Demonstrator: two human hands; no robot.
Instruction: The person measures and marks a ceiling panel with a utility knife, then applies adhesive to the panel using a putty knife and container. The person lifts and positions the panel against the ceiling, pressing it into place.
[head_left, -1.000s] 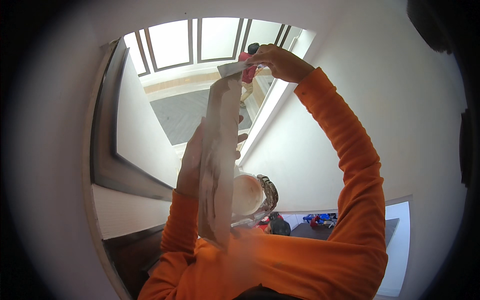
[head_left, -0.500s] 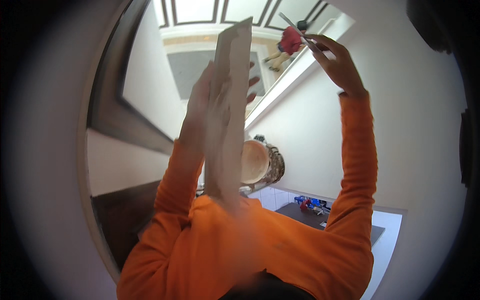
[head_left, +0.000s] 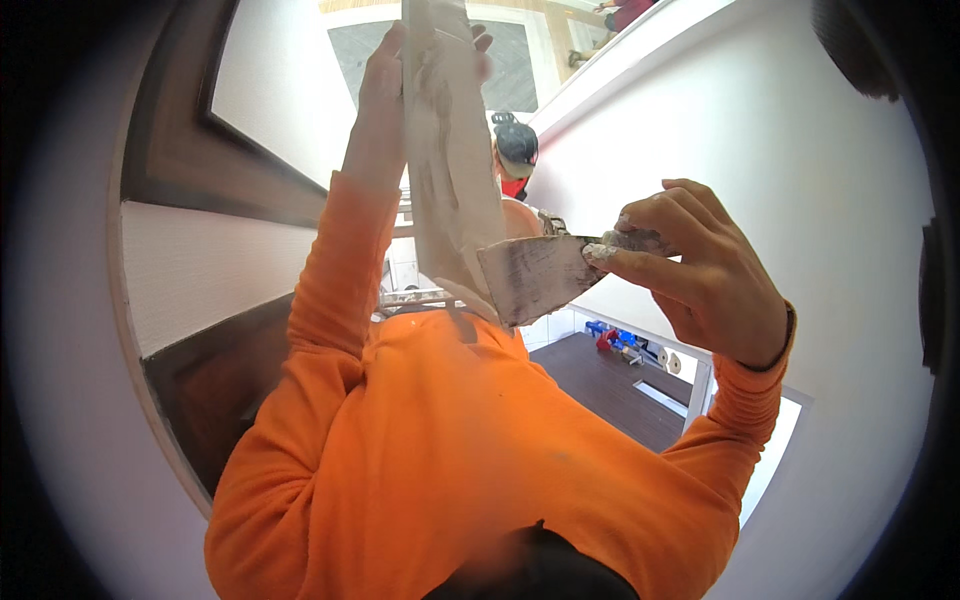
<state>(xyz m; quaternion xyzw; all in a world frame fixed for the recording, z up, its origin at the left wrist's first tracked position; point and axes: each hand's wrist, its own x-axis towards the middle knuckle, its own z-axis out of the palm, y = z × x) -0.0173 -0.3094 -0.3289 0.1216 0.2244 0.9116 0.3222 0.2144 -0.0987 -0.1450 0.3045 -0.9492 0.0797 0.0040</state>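
Note:
My left hand [head_left: 380, 95] is closed around a long flat board [head_left: 448, 150] smeared with off-white putty; its fingertips show past the far right edge. My right hand [head_left: 705, 265], with pale smears on the fingers, grips the handle of a putty knife [head_left: 535, 280]. The knife's wide, stained blade overlaps the right edge of the board at its near end, close to my chest. Whether blade and board touch all along that edge I cannot tell.
A white wall [head_left: 700, 130] rises at the right, and dark trim [head_left: 160, 170] runs along the left. Below are a person in a dark cap [head_left: 517, 148] and a mostly hidden round bucket [head_left: 521, 216]. A second person [head_left: 625, 15] is at the top edge. A dark brown surface [head_left: 600, 385] lies lower right.
My right hand has come down and inward from beside the upper wall, bringing the putty knife to the board's near end. The view has shifted, and a person in a cap now shows below.

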